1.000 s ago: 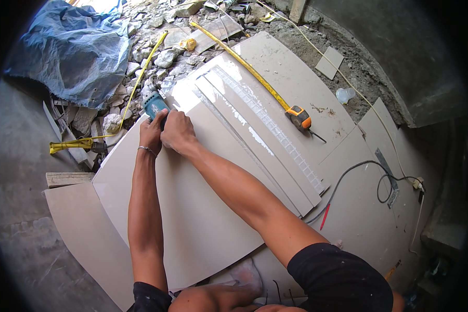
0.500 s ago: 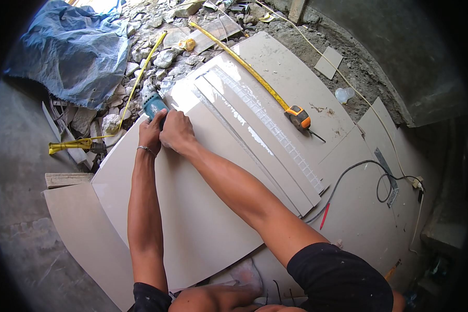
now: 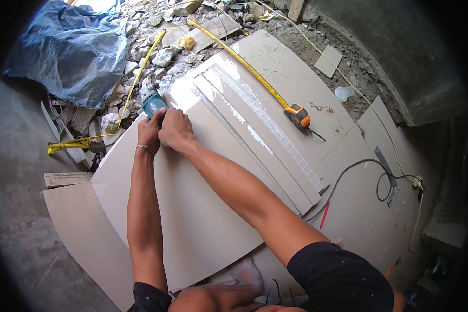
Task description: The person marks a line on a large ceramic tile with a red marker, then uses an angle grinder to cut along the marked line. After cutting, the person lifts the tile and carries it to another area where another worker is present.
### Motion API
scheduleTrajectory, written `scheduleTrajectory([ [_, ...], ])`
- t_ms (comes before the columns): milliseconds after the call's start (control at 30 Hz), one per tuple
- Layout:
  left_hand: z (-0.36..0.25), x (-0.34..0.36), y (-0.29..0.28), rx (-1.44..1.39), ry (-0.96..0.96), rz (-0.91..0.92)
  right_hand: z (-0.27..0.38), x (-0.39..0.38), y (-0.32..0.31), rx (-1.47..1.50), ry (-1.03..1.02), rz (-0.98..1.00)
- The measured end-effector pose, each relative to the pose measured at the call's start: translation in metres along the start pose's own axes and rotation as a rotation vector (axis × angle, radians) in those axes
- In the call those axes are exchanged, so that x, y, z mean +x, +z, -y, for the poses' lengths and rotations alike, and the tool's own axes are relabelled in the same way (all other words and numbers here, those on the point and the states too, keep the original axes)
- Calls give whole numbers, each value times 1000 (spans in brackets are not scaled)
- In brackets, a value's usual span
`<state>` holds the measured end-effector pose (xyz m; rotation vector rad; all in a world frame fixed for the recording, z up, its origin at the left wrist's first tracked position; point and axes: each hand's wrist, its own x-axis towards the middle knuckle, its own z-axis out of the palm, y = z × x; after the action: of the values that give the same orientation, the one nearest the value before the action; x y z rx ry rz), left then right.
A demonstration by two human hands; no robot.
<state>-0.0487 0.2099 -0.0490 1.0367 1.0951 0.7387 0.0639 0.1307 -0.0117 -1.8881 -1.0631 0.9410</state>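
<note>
A teal angle grinder [image 3: 153, 102] is being gripped by the left hand [image 3: 150, 131] and right hand [image 3: 176, 132] at the beige tile's [image 3: 192, 218] far edge; cut strips [image 3: 255, 140] are lying just right.

The teal angle grinder [image 3: 153, 102] sits at about eleven o'clock in the view, at the far corner of the large beige tile [image 3: 192, 218], and only its blue-green body shows beyond the fingers. The left hand [image 3: 150, 130] and the right hand [image 3: 177, 131] are both wrapped over its near end, side by side and touching. The tile is smooth, glossy and pale tan, lying flat; it spreads from the grinder toward six o'clock, its long right edge running just beside narrower cut tile strips [image 3: 255, 140] toward four o'clock.
</note>
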Motion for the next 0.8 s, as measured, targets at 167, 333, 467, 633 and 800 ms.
scheduleTrajectory([
  [167, -1, -2, 1, 9, 8, -8, 0, 0, -1, 16, -2, 5],
  [333, -2, -1, 0, 4, -15, -6, 1, 1, 0, 17, 8, -2],
  [467, -2, 0, -1, 23, -17, -6, 0, 3, 0, 49, 20, 14],
  [633, -1, 0, 0, -3, -13, 4, 0, 4, -1, 54, 32, 17],
  [800, -1, -2, 0, 8, -14, 9, 0, 2, -1, 67, 38, 7],
])
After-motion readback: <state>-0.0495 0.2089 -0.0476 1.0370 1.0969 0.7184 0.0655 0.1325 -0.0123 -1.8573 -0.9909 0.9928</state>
